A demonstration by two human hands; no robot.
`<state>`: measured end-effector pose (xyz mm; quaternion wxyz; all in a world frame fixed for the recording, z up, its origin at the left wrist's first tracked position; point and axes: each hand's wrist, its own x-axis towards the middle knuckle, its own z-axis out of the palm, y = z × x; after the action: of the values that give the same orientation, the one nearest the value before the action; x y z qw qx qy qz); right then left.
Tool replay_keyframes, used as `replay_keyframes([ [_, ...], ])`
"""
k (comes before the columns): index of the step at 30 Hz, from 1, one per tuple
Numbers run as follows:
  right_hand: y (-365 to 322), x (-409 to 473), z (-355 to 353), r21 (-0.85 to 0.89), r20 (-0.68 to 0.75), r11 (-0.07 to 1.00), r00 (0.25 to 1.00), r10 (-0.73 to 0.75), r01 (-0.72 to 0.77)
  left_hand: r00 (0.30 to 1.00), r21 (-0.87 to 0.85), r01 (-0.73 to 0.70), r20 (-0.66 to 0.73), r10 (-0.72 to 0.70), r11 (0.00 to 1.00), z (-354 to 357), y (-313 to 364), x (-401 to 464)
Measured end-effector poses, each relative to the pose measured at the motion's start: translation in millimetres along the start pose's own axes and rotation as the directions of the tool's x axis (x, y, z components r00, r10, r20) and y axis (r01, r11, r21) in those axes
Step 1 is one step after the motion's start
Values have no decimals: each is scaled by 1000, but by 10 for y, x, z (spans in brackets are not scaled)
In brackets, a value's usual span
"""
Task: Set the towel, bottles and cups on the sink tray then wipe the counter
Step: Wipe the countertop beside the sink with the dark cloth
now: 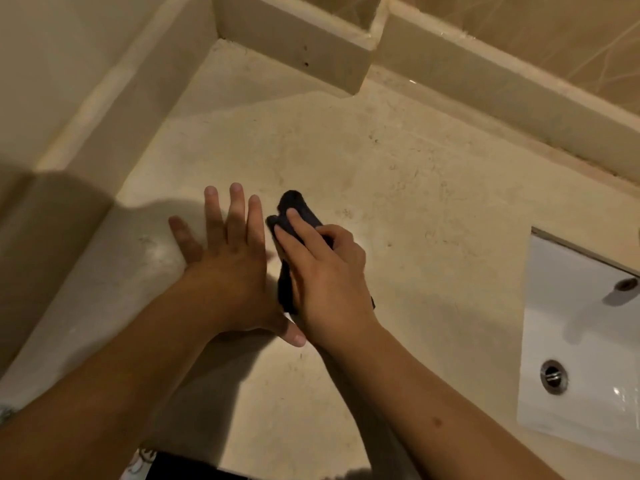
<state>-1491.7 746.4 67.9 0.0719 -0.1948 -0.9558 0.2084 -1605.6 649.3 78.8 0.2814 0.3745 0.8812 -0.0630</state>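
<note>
Beige stone tabletop [398, 188], mottled, with faint marks. A dark cloth [294, 216], folded or bunched, lies on it near centre of view. Right hand [325, 278] lies on top of the cloth: two fingers extended forward pressing on the cloth's far end, remaining fingers curled against its right edge. The cloth shows beyond the fingertips at 12 o'clock of the hand and along the hand's left edge; the rest is hidden under the palm. Left hand [225, 261] lies flat on the tabletop at 9 o'clock of the cloth, fingers straight and spread, holding nothing; its thumb reaches toward the right wrist, contact with the cloth uncertain. The two hands are side by side. White sink basin [571, 341] with metal drain at 3 to 4 o'clock, well apart from the cloth. Tiled wall [536, 29] at 1 o'clock.
</note>
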Motion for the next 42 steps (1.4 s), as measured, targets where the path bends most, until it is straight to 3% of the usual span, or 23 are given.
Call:
replay_keyframes([
  [3,292,-117,-175,-67,-71,997,997,38,-42,999,-35,-10,32,11,999,-35,-11,-17],
  [8,1024,-351,-538,-105,-230,959,945,235,-264,998,-35,-52,39,53,998,-54,-41,-41],
  [10,1297,-381,-713,-131,-266,903,892,366,-410,998,-33,-47,34,49,998,-52,-37,-38],
  [13,1411,-319,-916,-17,-320,807,768,555,-591,999,-34,-39,32,40,999,-62,-34,-31],
  [16,937,-125,-838,148,-348,844,771,532,-516,996,-25,-51,-77,49,998,-20,-74,-134],
  [20,-109,11,-292,179,-244,974,953,178,-137,981,-26,33,-191,-37,999,248,-35,-519],
  [22,-442,-33,-15,143,-153,989,986,59,-37,984,-60,52,-170,-61,997,407,-16,-666],
  [25,-470,-46,145,-23,-106,1000,994,-2,0,982,-54,36,-185,-45,998,559,-33,-723],
  [28,-143,-66,53,-51,-89,996,993,-78,73,983,-56,39,-176,-48,998,549,2,-715],
  [31,330,-227,-192,-55,-146,999,989,-9,1,980,-64,71,-182,-81,995,536,-14,-699],
  [38,1541,-812,-976,-125,-217,921,916,337,-368,987,-61,82,-137,-89,995,491,-13,-687],
  [42,1574,-824,-1119,86,-229,888,859,458,-451,975,-97,112,-182,-129,989,442,54,-875],
])
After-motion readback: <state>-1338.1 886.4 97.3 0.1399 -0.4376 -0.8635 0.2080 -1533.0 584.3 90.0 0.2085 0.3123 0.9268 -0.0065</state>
